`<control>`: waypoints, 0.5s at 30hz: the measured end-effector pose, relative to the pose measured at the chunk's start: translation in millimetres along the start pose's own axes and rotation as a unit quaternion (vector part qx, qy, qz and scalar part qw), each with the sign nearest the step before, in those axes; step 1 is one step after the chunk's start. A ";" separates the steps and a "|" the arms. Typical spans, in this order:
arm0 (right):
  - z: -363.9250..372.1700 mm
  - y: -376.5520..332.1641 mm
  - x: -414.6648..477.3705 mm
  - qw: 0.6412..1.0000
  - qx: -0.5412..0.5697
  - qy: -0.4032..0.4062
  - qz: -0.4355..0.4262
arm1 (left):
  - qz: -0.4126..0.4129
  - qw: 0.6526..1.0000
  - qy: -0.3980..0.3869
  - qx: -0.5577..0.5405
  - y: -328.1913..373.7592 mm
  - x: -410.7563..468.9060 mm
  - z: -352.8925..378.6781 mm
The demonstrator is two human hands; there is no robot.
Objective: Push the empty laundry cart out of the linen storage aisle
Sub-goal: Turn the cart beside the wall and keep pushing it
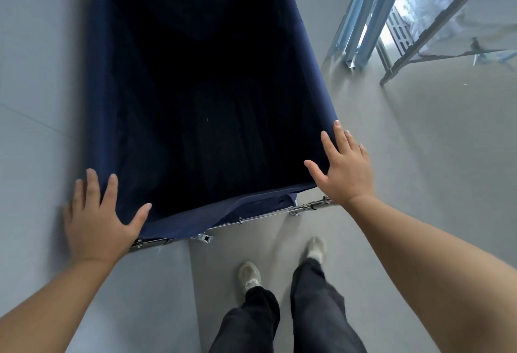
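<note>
A laundry cart (195,17) with a dark blue cloth bag on a metal frame (251,217) fills the middle of the head view. Its inside is dark and holds nothing that I can see. My left hand (98,221) lies flat on the cart's near left corner, fingers spread over the cloth rim. My right hand (345,168) lies flat on the near right corner, fingers apart, thumb over the inner edge. Neither hand is curled around the frame.
Grey floor (419,156) runs on both sides of the cart. A metal shelving rack (397,31) with plastic-wrapped goods stands at the upper right, its feet close to the cart's right side. My legs and light shoes (249,274) are below the cart.
</note>
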State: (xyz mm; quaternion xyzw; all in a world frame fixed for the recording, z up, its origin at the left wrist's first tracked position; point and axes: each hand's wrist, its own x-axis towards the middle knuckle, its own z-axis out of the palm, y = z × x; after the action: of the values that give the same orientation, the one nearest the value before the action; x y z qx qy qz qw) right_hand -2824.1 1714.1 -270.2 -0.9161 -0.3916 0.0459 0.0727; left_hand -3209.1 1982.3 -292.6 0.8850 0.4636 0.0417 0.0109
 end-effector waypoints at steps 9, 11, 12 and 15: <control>2.6 2.8 0.4 1.000 -0.013 -0.004 0.000 | 0.005 1.000 0.009 0.005 2.7 1.3 -0.8; 2.3 1.8 -0.3 1.000 -0.010 -0.006 0.000 | 0.002 1.000 0.002 0.013 3.6 0.7 -3.0; 1.8 1.1 -0.3 1.000 -0.009 -0.005 0.001 | 0.002 1.000 -0.001 0.017 3.6 0.4 -3.9; 1.8 0.2 0.2 1.000 -0.011 -0.006 0.000 | 0.000 1.000 -0.006 0.024 2.6 0.1 -4.5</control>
State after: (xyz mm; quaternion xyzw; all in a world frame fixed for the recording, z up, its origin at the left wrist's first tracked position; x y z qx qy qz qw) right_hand -2824.1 1714.3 -272.0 -0.9165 -0.3926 0.0472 0.0605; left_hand -3207.3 1980.8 -288.0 0.8852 0.4644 0.0253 -0.0080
